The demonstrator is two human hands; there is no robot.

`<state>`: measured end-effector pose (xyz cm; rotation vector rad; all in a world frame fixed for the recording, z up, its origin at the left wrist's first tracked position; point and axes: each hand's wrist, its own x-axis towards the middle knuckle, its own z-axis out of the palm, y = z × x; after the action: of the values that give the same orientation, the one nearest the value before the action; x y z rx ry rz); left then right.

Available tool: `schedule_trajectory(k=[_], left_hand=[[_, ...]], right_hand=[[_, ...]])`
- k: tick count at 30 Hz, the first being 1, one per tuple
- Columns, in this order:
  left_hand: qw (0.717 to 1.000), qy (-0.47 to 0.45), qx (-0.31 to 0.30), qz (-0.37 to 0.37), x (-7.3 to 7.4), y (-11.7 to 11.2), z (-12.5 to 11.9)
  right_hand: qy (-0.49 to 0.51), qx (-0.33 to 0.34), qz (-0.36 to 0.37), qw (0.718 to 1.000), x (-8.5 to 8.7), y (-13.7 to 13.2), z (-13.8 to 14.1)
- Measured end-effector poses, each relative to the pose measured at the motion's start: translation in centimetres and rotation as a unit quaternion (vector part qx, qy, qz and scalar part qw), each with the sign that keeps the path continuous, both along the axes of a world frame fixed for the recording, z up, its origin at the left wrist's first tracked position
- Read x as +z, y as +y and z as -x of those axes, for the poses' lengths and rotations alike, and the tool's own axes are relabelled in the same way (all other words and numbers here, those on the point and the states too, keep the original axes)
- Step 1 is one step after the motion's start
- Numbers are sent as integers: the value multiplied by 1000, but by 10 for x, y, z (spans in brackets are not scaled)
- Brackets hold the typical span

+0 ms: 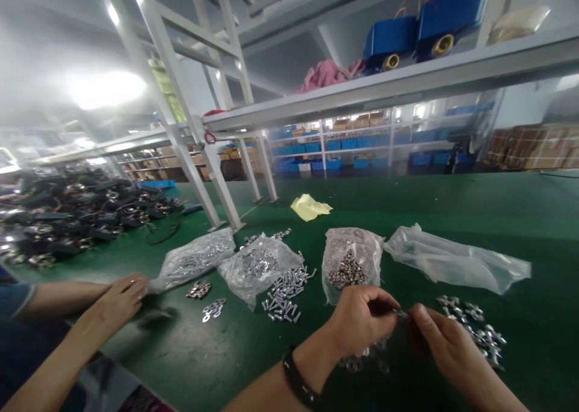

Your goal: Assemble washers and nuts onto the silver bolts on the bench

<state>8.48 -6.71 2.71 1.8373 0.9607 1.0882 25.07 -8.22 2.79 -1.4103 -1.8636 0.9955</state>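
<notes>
My left hand (362, 318), with a dark band on its wrist, pinches a small shiny metal fastener (400, 313) between thumb and finger. Close to its other end is my right hand (446, 342), thumb and fingers closed; whatever they grip is too small and hidden to make out. Flat washers (355, 364) lie under my left hand, partly covered. Just beyond it, a clear plastic bag (353, 255) holds small brownish metal pieces, perhaps nuts. Bolts (284, 294) are spread to the left, and a pile of fasteners (486, 333) lies right of my right hand.
A co-worker's hands (120, 303) are at a plastic bag (196, 258) on the left. Another bag (257, 264) of washers, an emptied-looking bag (456, 258) and a yellow cloth (310, 207) lie on the green table (194, 358). Shelf posts (221, 183) and dark parts (76, 213) stand left.
</notes>
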Motion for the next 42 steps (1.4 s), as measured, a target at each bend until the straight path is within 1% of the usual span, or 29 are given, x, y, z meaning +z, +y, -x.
schedule_trajectory(k=[1,2,3,5,6,9,10,13,14,17,18,21,22,26,27,29,31,32,34,36,37,40,42], left_hand=[[1000,-2,-1,1,0,0,0],[1000,-3,-3,1,-1,0,0],[1000,-1,-5,-1,-1,1,0],[1000,4,-6,-5,-1,1,0],[1000,6,-5,-7,-1,1,0],[1000,4,-5,-10,-1,1,1],[1000,3,-7,-8,-1,1,1],[1000,-5,-10,-2,-2,2,1],[1000,-9,-11,0,-3,2,1],[1000,-21,-15,4,-5,2,0],[1000,-21,-17,5,-6,3,0],[1000,-10,-14,0,-8,3,0],[1000,-7,-9,-2,-8,4,0],[1000,1,2,-10,-8,3,-1],[1000,5,-3,-13,-7,2,-1],[1000,14,-15,-21,-6,1,-2],[999,17,-11,-28,-4,1,-2],[999,17,-4,-28,-4,0,-2],[999,14,5,-28,-3,0,-2],[999,17,-2,-32,-2,0,-1],[999,21,-8,-37,-1,0,-1],[999,26,-11,-44,-1,0,0],[999,21,0,-42,-2,0,0]], right_hand=[[2,11,-16,1000,0,0,0],[-2,9,-22,1000,0,0,0],[-10,-2,-9,1000,1,-1,0],[-15,-29,43,999,3,-1,0],[-5,-26,51,998,3,-2,0],[16,15,3,1000,5,-2,1],[11,15,-1,1000,5,-1,1],[3,-24,63,998,3,0,0],[13,-28,66,997,2,1,0],[35,-3,20,999,-1,4,-1],[34,2,17,999,-2,5,-1],[26,-24,54,998,-2,5,-1],[29,-26,56,998,-1,5,-1],[33,11,32,999,-1,3,1],[29,5,42,999,-2,3,2],[31,-37,87,995,-3,3,3],[53,-68,121,989,-3,1,5],[69,-65,122,988,-3,1,5],[99,-26,100,990,-1,-1,6],[109,2,88,990,0,-2,6],[105,-5,98,990,0,-3,6],[107,-54,138,983,-1,-1,6],[130,-37,124,983,-1,-1,5]])
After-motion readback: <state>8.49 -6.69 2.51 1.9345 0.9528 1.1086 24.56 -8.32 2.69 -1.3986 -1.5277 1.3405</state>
